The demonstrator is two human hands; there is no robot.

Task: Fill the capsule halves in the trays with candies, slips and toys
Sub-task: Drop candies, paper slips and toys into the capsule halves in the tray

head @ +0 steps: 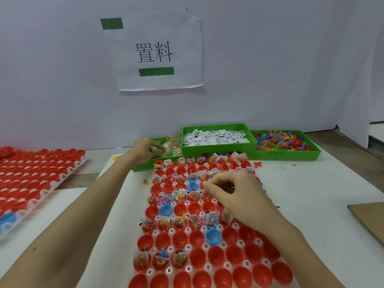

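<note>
Red glossy capsule halves [188, 239], round cups in a white moulded tray [247, 263], lie under both forearms. The left hand [143, 149] pinches crinkly clear candy packets [171, 147] in the green bin [145, 166]. The right hand [232, 189] hovers curled over mid-tray; whether its fingertips hold anything is unclear.

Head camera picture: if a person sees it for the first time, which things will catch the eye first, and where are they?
First is the big tray of red capsule halves in the centre foreground, a few blue, some already holding candy bags and slips. The right hand is curled over its middle rows, while the left hand pinches a candy packet at the green candy bin behind. On the wall above hangs a white paper sign.
</note>
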